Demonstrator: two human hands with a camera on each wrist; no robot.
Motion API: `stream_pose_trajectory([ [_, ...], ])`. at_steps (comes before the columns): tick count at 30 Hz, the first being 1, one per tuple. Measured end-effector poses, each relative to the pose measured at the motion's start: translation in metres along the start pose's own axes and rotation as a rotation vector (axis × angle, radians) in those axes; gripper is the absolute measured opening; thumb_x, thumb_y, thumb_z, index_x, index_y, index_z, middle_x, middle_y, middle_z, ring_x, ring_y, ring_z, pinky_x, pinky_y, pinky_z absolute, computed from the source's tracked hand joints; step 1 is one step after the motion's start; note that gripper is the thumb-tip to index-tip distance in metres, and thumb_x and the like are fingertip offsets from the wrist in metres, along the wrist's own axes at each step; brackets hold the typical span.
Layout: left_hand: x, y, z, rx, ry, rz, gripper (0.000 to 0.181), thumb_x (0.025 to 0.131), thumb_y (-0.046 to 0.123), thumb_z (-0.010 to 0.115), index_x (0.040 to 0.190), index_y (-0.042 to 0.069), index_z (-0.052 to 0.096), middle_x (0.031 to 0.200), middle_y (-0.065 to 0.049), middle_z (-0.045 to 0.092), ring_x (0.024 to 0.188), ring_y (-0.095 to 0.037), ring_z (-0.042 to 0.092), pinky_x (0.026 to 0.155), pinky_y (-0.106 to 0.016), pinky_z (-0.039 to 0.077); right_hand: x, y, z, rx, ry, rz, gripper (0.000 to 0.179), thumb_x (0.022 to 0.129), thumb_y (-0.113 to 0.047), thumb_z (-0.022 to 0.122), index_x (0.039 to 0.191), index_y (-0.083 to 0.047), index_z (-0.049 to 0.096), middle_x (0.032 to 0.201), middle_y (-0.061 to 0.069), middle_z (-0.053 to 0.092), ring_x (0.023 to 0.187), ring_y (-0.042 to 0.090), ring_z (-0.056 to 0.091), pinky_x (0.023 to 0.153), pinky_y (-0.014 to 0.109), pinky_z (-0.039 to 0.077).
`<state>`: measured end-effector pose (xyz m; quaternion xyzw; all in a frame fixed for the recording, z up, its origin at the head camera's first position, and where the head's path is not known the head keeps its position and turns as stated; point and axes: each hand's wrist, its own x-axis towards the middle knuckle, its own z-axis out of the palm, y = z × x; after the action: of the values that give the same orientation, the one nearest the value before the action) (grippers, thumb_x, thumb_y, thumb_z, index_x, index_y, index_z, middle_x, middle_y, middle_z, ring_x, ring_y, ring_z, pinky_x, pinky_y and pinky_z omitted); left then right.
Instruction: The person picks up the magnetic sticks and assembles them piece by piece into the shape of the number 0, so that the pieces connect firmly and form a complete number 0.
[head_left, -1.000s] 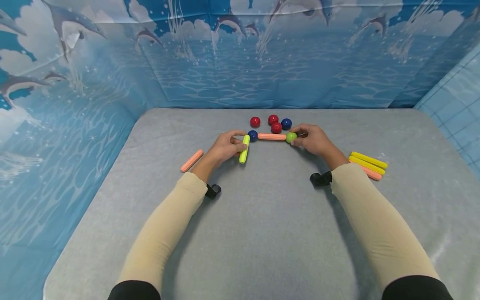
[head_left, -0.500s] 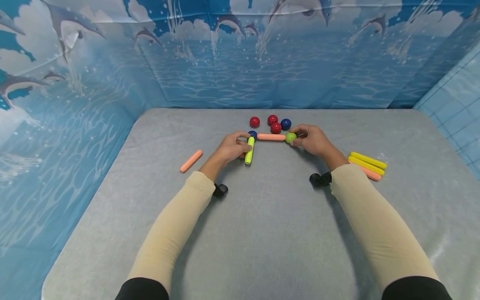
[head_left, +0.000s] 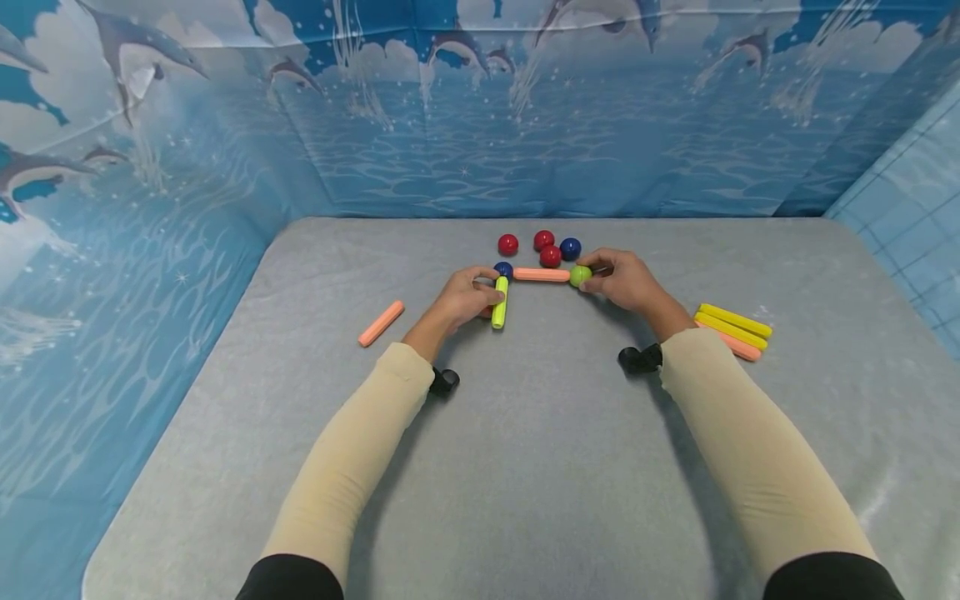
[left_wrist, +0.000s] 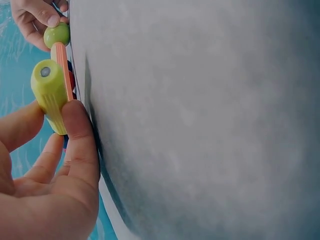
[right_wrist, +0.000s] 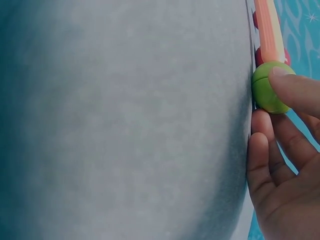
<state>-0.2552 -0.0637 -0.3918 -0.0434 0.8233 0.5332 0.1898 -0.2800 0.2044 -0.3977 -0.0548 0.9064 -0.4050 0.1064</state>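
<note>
My left hand [head_left: 467, 298] pinches a lime-yellow ridged rod [head_left: 499, 303] between thumb and fingers. The rod's far end meets a dark blue ball [head_left: 503, 269]; its near end, with a grey metal disc in it, faces the camera in the left wrist view. From the blue ball an orange rod [head_left: 542, 274] runs right to a green ball [head_left: 580, 276]. My right hand [head_left: 626, 278] grips that green ball, the thumb lying on it in the right wrist view. In the left wrist view the blue ball is mostly hidden behind the yellow rod and fingers.
Behind the orange rod lie red balls [head_left: 551, 256] and a second blue ball [head_left: 570, 248]. A loose orange rod [head_left: 381, 323] lies left of the left forearm. Two yellow rods [head_left: 733, 320] and an orange one [head_left: 742, 346] lie beside the right wrist. A dolphin-print curtain [head_left: 465, 150] borders the grey table [head_left: 525, 467].
My left hand has moved right with the yellow rod, bringing its far end to the blue ball. My right hand keeps its hold on the green ball, almost still.
</note>
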Motion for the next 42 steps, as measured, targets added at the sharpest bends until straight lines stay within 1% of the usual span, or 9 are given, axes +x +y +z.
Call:
stream_pose_trajectory([
  [4,0.0001,0.0005,0.0007,-0.001,-0.001,-0.012,0.040,0.096,0.019,0.065,0.135,0.018,0.056,0.120,-0.008,0.064,0.100,-0.019,0.066,0.086,-0.031,0.053,-0.0014,-0.0008,-0.0011,-0.009,-0.004,0.005,0.039,0.095,-0.007,0.062,0.134,-0.006,0.058,0.142,0.019,0.052,0.128,0.037,0.050,0.106,0.054,0.044],
  [8,-0.0011,0.0015,0.0016,-0.010,-0.002,-0.016,0.040,0.096,0.018,0.065,0.135,0.018,0.056,0.121,-0.009,0.063,0.100,-0.020,0.065,0.090,-0.033,0.054,-0.0022,-0.0018,-0.0019,-0.017,-0.006,0.010,0.039,0.095,-0.007,0.062,0.134,-0.006,0.057,0.143,0.018,0.051,0.127,0.037,0.050,0.106,0.054,0.045],
  [15,-0.0012,0.0026,0.0027,-0.024,-0.004,0.002,0.040,0.096,0.016,0.065,0.134,0.015,0.055,0.123,-0.010,0.064,0.101,-0.021,0.066,0.092,-0.034,0.056,-0.0017,-0.0012,-0.0036,-0.022,0.001,0.003,0.039,0.095,-0.007,0.062,0.134,-0.006,0.057,0.143,0.019,0.051,0.126,0.037,0.051,0.104,0.053,0.046],
  [21,-0.0016,0.0029,0.0036,-0.030,-0.009,-0.003,0.039,0.095,0.015,0.066,0.133,0.014,0.055,0.123,-0.011,0.064,0.101,-0.021,0.066,0.091,-0.034,0.056,-0.0017,0.0000,-0.0038,-0.020,-0.003,0.000,0.039,0.095,-0.007,0.062,0.134,-0.006,0.057,0.143,0.019,0.051,0.127,0.037,0.051,0.104,0.054,0.045],
  [28,-0.0011,0.0002,0.0038,0.005,-0.012,-0.005,0.040,0.096,0.018,0.066,0.133,0.015,0.055,0.123,-0.010,0.064,0.100,-0.020,0.065,0.089,-0.033,0.056,-0.0015,0.0024,-0.0026,-0.022,-0.007,-0.012,0.039,0.096,-0.008,0.062,0.134,-0.005,0.057,0.142,0.019,0.052,0.126,0.037,0.051,0.104,0.053,0.045],
  [33,-0.0021,-0.0002,0.0026,0.034,-0.027,-0.004,0.041,0.095,0.015,0.065,0.135,0.014,0.054,0.122,-0.011,0.063,0.100,-0.020,0.064,0.089,-0.034,0.057,-0.0016,0.0018,-0.0016,-0.030,-0.013,-0.012,0.040,0.095,-0.007,0.062,0.134,-0.005,0.057,0.142,0.019,0.052,0.125,0.037,0.052,0.103,0.053,0.046],
  [38,-0.0030,0.0008,-0.0008,0.040,-0.037,-0.010,0.043,0.095,0.015,0.065,0.136,0.013,0.053,0.123,-0.011,0.063,0.099,-0.019,0.064,0.089,-0.033,0.057,-0.0020,0.0002,-0.0019,-0.043,-0.020,-0.020,0.041,0.095,-0.006,0.062,0.135,-0.005,0.056,0.141,0.020,0.052,0.126,0.037,0.051,0.103,0.054,0.046],
  [40,-0.0030,0.0016,-0.0029,0.046,-0.043,-0.003,0.043,0.096,0.015,0.064,0.137,0.012,0.052,0.124,-0.012,0.063,0.098,-0.019,0.065,0.087,-0.033,0.057,-0.0022,-0.0004,-0.0023,-0.049,-0.020,-0.023,0.041,0.095,-0.006,0.061,0.135,-0.005,0.055,0.141,0.020,0.052,0.126,0.038,0.051,0.104,0.054,0.046],
  [42,-0.0027,0.0029,-0.0059,0.078,-0.039,0.009,0.042,0.097,0.017,0.063,0.137,0.011,0.053,0.123,-0.012,0.064,0.095,-0.019,0.065,0.083,-0.031,0.057,-0.0021,-0.0007,-0.0025,-0.057,-0.019,-0.029,0.041,0.095,-0.006,0.061,0.135,-0.005,0.055,0.141,0.020,0.052,0.127,0.038,0.051,0.104,0.054,0.046],
])
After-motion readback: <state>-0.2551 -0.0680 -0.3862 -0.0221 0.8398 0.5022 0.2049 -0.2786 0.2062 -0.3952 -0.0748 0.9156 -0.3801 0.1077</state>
